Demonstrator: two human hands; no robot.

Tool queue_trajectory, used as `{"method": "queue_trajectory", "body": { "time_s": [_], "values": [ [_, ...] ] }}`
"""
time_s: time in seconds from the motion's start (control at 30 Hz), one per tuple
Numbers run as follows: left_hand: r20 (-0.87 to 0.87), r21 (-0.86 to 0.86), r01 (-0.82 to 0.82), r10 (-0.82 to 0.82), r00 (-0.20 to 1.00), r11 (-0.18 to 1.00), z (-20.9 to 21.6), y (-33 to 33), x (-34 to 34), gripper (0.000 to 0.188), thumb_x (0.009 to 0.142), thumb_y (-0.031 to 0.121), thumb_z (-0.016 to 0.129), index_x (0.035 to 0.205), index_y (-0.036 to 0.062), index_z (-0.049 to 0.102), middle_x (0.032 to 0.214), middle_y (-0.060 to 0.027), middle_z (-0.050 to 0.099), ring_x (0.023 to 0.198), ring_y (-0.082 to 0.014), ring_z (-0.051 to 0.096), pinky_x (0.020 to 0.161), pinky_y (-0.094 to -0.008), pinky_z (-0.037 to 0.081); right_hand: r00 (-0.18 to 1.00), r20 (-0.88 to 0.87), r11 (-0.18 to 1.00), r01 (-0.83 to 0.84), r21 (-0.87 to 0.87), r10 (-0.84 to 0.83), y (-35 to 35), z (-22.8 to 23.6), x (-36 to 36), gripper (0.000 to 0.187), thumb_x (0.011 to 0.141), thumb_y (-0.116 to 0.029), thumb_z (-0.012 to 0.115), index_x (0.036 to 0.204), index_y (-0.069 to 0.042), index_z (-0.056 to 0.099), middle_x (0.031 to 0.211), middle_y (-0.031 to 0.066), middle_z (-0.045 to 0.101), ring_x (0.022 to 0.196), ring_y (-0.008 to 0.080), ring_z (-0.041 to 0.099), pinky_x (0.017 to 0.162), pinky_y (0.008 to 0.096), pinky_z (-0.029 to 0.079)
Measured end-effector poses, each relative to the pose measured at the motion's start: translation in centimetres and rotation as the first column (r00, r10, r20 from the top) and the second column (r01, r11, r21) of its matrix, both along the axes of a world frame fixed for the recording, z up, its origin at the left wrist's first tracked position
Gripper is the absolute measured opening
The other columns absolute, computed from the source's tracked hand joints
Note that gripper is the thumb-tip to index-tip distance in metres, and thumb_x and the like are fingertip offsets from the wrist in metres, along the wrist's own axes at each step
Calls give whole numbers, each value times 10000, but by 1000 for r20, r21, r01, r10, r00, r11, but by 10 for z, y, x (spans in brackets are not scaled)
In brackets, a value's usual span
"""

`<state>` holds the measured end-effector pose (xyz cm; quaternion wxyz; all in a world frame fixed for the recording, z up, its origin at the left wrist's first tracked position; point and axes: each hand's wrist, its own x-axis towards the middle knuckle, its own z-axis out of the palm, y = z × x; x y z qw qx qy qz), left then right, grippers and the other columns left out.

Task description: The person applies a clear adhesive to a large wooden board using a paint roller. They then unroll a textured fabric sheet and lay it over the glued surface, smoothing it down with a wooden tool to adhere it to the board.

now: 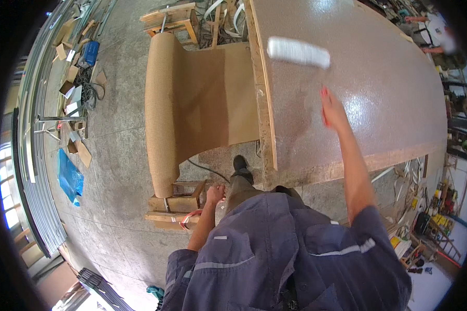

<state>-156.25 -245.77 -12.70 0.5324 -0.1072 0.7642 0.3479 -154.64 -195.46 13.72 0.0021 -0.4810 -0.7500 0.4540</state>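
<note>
My right hand (333, 113) is closed round the red handle of a paint roller (299, 52). The roller's white sleeve is smeared by motion over the large panel (371, 88), whose surface has a wet shine. A strip along the panel's near edge looks duller and browner. Down by my side, my left hand (216, 194) hangs with its fingers curled and nothing visible in them. It is nearest to the wooden stand (179, 205) under the near end of a big roll of brown grid-textured sheet (161, 114). The sheet's loose end stretches to the panel's left edge.
A second wooden stand (171, 22) carries the roll's far end. A dark cable (207, 169) lies on the floor near my shoe (241, 165). Metal profiles, cartons and blue plastic film (70, 176) line the left. Another person (435, 33) is at the far right.
</note>
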Motion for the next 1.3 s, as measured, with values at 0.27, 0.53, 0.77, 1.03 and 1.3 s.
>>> {"method": "queue_trajectory", "body": {
  "time_s": [0.27,0.53,0.77,1.03,1.3],
  "values": [
    [-5,82,98,-98,995,992,-15,-18,-14,358,938,319,550,1027,-15,642,721,-129,649,580,-224,679,492,-354,559,1000,22,996,-21,84,19,79,-58,-93,351,963,-315,448,1228,-114,558,569,96,558,394,209,511,386,364,409],
    [127,51,292,-296,947,955,-20,6,-2,320,935,299,529,890,-8,608,666,-123,621,562,-210,654,457,-370,508,961,-247,943,-37,330,124,-112,-37,137,361,998,-330,423,1160,-33,550,784,201,626,673,278,618,655,394,492],
    [-183,80,713,-693,697,697,55,69,22,329,932,271,502,1006,-23,629,725,-133,648,602,-228,664,533,-356,543,991,-88,978,81,-193,-100,-180,22,246,458,942,-290,482,1329,-44,493,1104,221,642,787,285,664,728,370,518],
    [-526,13,925,-785,328,379,99,61,87,351,928,283,500,1015,-21,652,778,-161,677,706,-233,668,655,-367,517,945,-308,981,50,-186,-107,-220,11,311,595,898,-293,543,1400,-3,411,1232,233,587,1053,323,601,890,377,470],
    [-209,371,656,-630,748,657,233,160,204,438,997,367,437,1074,-8,649,903,-103,690,758,-197,658,679,-305,517,855,-454,956,145,-256,-252,-211,52,397,645,847,-220,616,1421,-50,375,900,168,596,817,331,584,745,395,487]
  ]
}}
